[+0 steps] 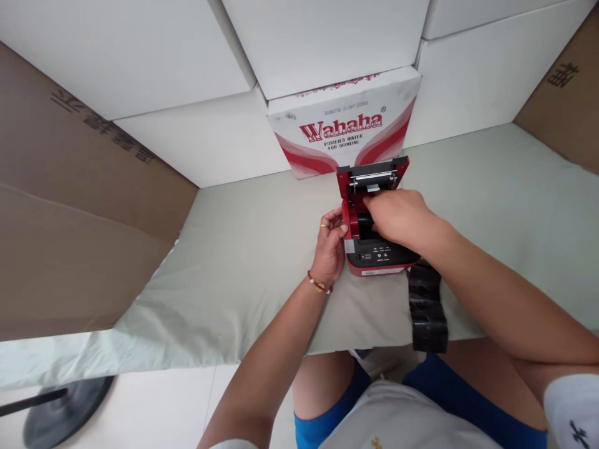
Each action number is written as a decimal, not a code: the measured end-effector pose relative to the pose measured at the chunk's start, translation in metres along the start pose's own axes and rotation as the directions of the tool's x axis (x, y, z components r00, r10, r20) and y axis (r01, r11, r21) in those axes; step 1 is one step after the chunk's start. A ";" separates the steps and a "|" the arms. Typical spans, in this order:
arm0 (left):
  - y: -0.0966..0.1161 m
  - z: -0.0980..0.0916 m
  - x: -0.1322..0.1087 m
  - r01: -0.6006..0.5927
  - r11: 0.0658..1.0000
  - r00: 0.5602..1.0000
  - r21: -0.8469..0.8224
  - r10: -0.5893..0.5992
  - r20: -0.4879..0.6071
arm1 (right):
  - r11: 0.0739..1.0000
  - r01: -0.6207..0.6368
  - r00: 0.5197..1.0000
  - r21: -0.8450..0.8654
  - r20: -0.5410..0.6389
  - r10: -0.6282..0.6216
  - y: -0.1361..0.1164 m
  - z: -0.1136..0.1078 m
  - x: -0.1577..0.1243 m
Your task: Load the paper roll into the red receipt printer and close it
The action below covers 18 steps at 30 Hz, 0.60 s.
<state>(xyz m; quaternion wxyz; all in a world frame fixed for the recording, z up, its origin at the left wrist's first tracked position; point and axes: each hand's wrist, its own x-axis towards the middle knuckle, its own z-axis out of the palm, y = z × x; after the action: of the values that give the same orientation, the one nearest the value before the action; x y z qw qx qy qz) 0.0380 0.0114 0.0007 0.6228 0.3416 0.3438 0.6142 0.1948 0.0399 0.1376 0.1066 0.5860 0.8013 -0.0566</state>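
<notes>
A small red and black label printer (374,259) stands on the pale green tablecloth (234,274) with its lid (374,171) tipped open toward the back. My left hand (330,246) rests against the printer's left side, thumb and fingers curled onto the red casing. My right hand (397,215) reaches down into the open paper bay, its fingers bent inside and hidden from view. A black roll pack (427,305) lies on the cloth by the table's near edge, under my right forearm.
A red and white Wahaha water carton (344,125) sits right behind the printer. White boxes (327,37) are stacked along the back, with brown cardboard panels at the left (70,218) and the far right (561,100). A black round stand base (60,411) rests on the floor at the lower left.
</notes>
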 end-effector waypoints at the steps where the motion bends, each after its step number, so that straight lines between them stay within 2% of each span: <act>1: 0.000 0.000 0.000 0.000 1.000 1.000 0.001 0.000 0.003 | 1.000 -0.005 1.000 -0.004 0.006 0.005 -0.002 -0.002 0.001; 13: 0.000 0.001 -0.001 -0.005 0.999 1.000 -0.032 0.005 -0.006 | 0.997 -0.028 0.999 0.076 -0.024 0.029 0.002 0.000 -0.006; 16: 0.001 0.002 -0.002 -0.002 1.000 1.000 -0.019 0.002 0.001 | 0.984 0.050 0.998 0.170 -0.056 -0.042 0.004 -0.005 -0.021; 18: 0.002 0.002 -0.003 0.002 1.000 1.000 -0.013 -0.002 0.000 | 0.926 0.156 0.983 0.343 -0.145 -0.112 0.016 -0.006 -0.039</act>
<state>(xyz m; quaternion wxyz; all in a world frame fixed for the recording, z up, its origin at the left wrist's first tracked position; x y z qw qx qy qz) 0.0383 0.0089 0.0032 0.6255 0.3373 0.3403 0.6158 0.2211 0.0101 0.1530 -0.0537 0.5416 0.8214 -0.1704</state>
